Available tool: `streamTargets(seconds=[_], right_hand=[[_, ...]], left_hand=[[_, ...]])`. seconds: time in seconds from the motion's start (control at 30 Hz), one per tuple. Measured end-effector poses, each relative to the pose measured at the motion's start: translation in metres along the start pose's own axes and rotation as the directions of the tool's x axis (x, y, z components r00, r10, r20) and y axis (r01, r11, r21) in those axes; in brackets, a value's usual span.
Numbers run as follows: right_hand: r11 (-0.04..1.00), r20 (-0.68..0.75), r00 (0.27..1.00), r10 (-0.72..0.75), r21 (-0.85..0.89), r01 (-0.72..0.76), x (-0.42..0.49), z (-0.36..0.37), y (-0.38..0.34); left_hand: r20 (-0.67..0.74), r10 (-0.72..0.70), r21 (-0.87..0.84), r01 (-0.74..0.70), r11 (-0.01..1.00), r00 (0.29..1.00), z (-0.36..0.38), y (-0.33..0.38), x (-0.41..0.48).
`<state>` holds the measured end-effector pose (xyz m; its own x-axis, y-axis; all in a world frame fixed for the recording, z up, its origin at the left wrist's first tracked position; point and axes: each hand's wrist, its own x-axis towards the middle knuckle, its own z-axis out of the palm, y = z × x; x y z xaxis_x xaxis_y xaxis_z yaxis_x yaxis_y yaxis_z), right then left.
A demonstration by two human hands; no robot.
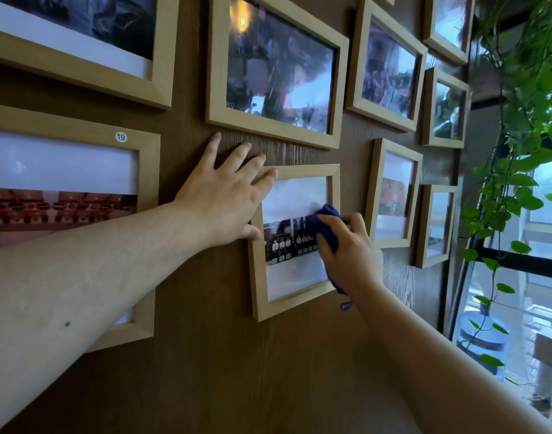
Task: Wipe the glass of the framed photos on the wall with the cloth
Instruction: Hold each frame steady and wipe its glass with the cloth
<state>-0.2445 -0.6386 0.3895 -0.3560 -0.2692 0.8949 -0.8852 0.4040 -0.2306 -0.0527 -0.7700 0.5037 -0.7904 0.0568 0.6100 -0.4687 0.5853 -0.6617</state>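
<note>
A small light-wood framed photo point(295, 291) hangs at the centre of a brown wood-panel wall point(206, 339). My right hand point(350, 255) presses a bunched blue cloth point(326, 223) against the right side of its glass. My left hand point(224, 195) lies flat with fingers spread on the wall, its fingertips and thumb touching the frame's left edge and top left corner. The cloth's lower part is hidden behind my right hand; a blue tag point(346, 306) peeks out below the wrist.
Several other wooden frames surround it: a large frame point(276, 70) above, a frame with a "19" sticker point(65, 183) at the left, smaller frames point(393, 195) at the right. Trailing green plants point(519, 151), a window and a water jug point(481, 336) are at the far right.
</note>
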Motion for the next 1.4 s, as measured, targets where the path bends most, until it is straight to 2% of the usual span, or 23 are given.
streamTargets(seconds=[0.07,0.13,0.3,0.4,0.57,0.63,0.73,0.8,0.9,1.03,1.13,1.27,1.4], right_hand=[[0.999,0.02,1.0,0.011,-0.043,-0.01,-0.003,0.0,0.001],[0.998,0.048,0.998,-0.038,-0.041,0.04,-0.009,0.001,-0.008],[0.945,0.135,0.936,-0.325,0.012,0.326,-0.036,0.008,-0.037],[0.962,0.134,0.953,-0.272,0.043,0.269,-0.042,0.009,-0.032],[0.996,0.115,0.991,0.073,0.045,-0.079,-0.048,0.005,0.008],[0.991,0.118,0.986,0.119,0.043,-0.125,-0.05,0.005,0.013],[0.995,0.145,0.986,0.088,0.04,-0.094,-0.053,0.004,0.001],[0.999,0.192,0.981,-0.027,0.048,0.018,-0.058,0.005,-0.012],[0.972,0.278,0.931,-0.236,0.089,0.22,-0.069,0.007,-0.031],[0.951,0.316,0.898,-0.305,0.145,0.272,-0.069,0.005,-0.034],[0.926,0.393,0.843,-0.367,0.072,0.37,-0.063,-0.001,-0.023],[0.912,0.435,0.822,-0.367,-0.005,0.41,-0.055,-0.009,-0.006],[0.947,0.427,0.867,-0.255,-0.071,0.313,-0.051,-0.017,0.012]], left_hand=[[-0.002,-0.001,0.0,0.001,1.0,1.0,0.001,0.0,0.0],[-0.002,-0.006,0.002,0.006,1.0,1.0,0.002,0.001,0.0],[-0.006,-0.01,0.017,0.01,1.0,1.0,0.002,0.003,0.0],[0.006,-0.012,0.02,0.012,1.0,1.0,0.002,0.003,0.0],[0.03,-0.018,0.009,0.018,1.0,0.999,0.0,0.003,0.001],[0.037,-0.019,0.003,0.019,1.0,0.999,-0.001,0.004,0.0],[0.033,-0.022,0.005,0.021,1.0,0.999,0.0,0.005,0.0],[0.019,-0.018,0.012,0.018,1.0,1.0,0.001,0.005,0.0],[0.003,-0.014,0.021,0.014,1.0,1.0,0.002,0.004,0.0],[0.018,-0.018,0.021,0.018,1.0,1.0,0.002,0.004,0.0],[0.036,-0.028,0.02,0.027,0.999,0.999,0.0,0.004,0.001],[0.054,-0.032,0.013,0.031,0.999,0.998,-0.001,0.005,0.001],[0.073,-0.037,-0.001,0.037,0.999,0.997,-0.005,0.007,-0.001]])
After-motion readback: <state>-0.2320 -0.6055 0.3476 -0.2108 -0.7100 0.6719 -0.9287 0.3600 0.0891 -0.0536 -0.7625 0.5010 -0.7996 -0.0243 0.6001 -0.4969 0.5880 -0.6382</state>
